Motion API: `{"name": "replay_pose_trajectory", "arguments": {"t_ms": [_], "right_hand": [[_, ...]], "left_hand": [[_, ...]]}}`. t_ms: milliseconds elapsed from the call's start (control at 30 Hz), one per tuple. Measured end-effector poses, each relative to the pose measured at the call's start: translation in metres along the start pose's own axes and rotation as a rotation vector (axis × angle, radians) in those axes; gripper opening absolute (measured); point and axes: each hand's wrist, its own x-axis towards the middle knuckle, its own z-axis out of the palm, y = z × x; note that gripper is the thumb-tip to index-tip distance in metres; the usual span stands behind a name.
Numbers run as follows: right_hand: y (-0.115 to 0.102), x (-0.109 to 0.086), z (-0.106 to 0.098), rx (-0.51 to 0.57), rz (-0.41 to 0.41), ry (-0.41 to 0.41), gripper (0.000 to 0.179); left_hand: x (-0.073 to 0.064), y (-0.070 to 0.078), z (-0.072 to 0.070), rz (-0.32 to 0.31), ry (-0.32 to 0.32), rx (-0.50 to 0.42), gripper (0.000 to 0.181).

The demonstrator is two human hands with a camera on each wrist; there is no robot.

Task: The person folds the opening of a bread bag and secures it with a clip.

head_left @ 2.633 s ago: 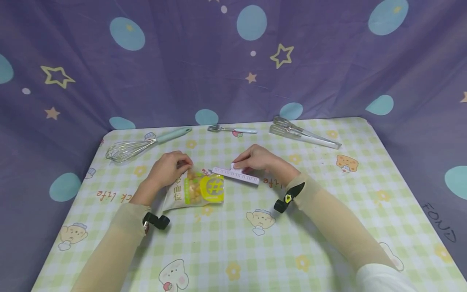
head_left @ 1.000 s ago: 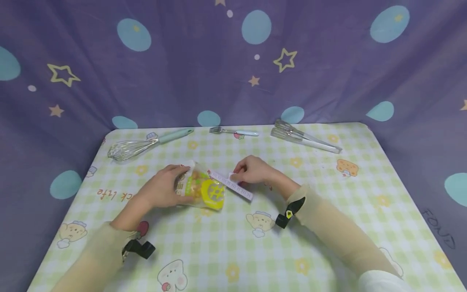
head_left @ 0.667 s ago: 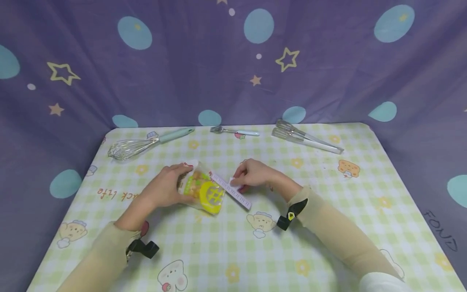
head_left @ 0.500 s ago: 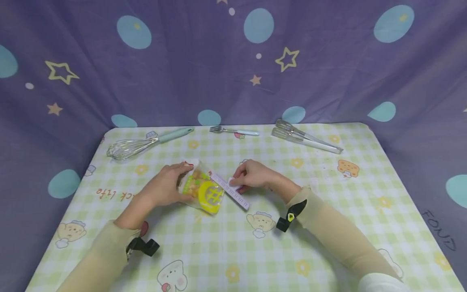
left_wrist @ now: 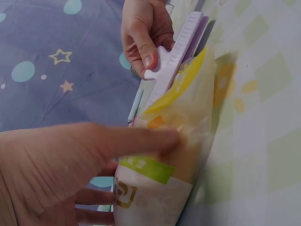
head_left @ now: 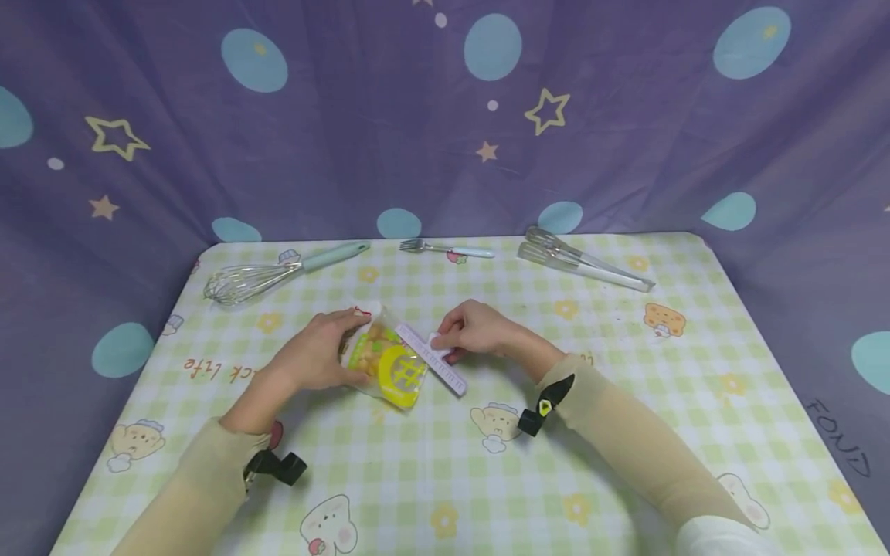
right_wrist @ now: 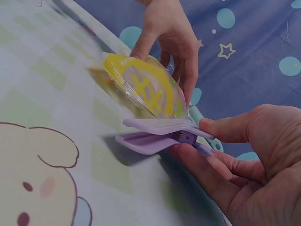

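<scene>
A snack bag (head_left: 389, 367), clear with yellow and green print, is tilted on the tablecloth in the head view. My left hand (head_left: 313, 351) grips it from the left, thumb (left_wrist: 141, 141) on the near side and fingers on the far side. Between thumb and fingers, my right hand (head_left: 480, 332) pinches the handles of a lilac bag clip (head_left: 434, 363) with ruler-like marks. In the right wrist view the clip's jaws [stand] parted beside the bag's right end (right_wrist: 146, 89); whether the bag's edge lies between them I cannot tell.
Along the back of the checked tablecloth (head_left: 445, 463) lie a whisk (head_left: 278, 274) at left, a fork (head_left: 445, 249) in the middle and metal tongs (head_left: 584, 261) at right. A purple curtain (head_left: 389, 139) hangs behind the table.
My left hand has shifted from the bag's upper corner to gripping its left side, and the bag has turned clockwise. The clip has swung to a steeper slant and moved left against the bag's side.
</scene>
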Motion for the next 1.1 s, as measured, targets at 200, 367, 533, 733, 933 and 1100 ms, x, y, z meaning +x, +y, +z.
{"name": "replay_pose_trajectory", "arguments": {"t_ms": [200,367,533,733,933,1100], "right_hand": [[-0.001,0.007,0.000,-0.004,-0.022,0.000,0.015],[-0.004,0.011,-0.001,-0.016,-0.033,0.005,0.014],[-0.007,0.015,-0.001,-0.037,-0.043,0.005,0.015],[-0.009,0.021,0.000,-0.004,-0.030,0.003,0.014],[-0.011,0.027,0.001,0.027,-0.020,-0.006,0.013],[-0.012,0.030,0.001,0.030,-0.016,-0.006,0.014]], "left_hand": [[0.002,0.000,0.001,0.008,0.029,0.014,0.094],[0.004,0.001,0.002,0.002,0.038,0.005,0.094],[0.004,0.001,0.003,0.002,0.044,0.009,0.094],[0.005,0.001,0.003,-0.009,0.043,0.006,0.094],[0.005,0.001,0.003,-0.008,0.044,0.010,0.093],[0.005,0.001,0.003,-0.001,0.046,0.010,0.093]]}}
